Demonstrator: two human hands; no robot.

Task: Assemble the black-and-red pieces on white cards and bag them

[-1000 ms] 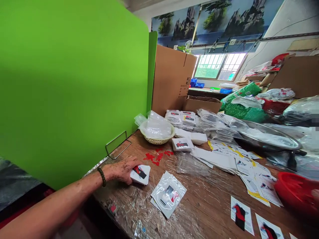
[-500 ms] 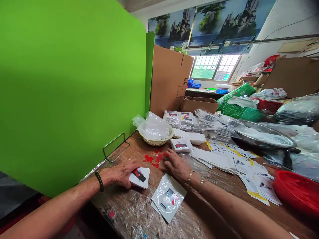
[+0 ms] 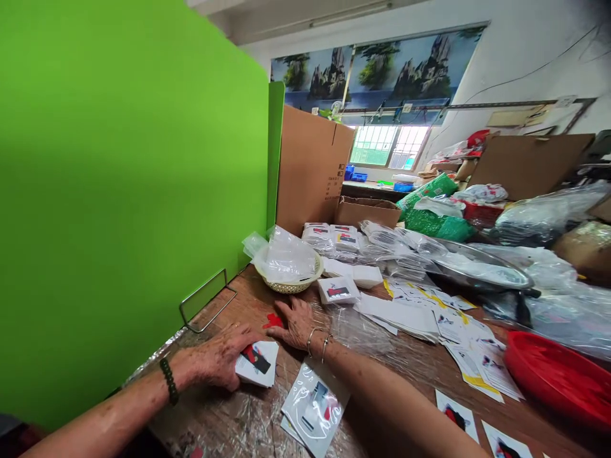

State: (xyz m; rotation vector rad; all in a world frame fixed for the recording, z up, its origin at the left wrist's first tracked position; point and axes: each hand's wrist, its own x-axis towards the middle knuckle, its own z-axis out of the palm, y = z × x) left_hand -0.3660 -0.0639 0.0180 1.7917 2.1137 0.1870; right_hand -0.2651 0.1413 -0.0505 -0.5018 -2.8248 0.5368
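Observation:
My left hand [image 3: 216, 360] rests on a small stack of white cards [image 3: 258, 363] printed in red and black, its fingers curled over the stack's left edge. My right hand [image 3: 296, 322] lies flat with fingers spread on the wooden table [image 3: 410, 375], over small red pieces [image 3: 273, 320]. A clear plastic packet [image 3: 312, 407] with a card inside lies just below my right wrist. Bracelets circle both wrists.
A green divider [image 3: 124, 191] walls the left side. A cream basket of clear bags [image 3: 286, 264], stacks of packets [image 3: 334, 236], a cardboard box [image 3: 308, 168], loose printed cards [image 3: 458, 318], a metal pan [image 3: 482, 273] and a red basin [image 3: 558, 375] crowd the table.
My right hand came in from the right and moved left onto the red pieces. My left hand stayed on the card stack. The camera tilted upward slightly.

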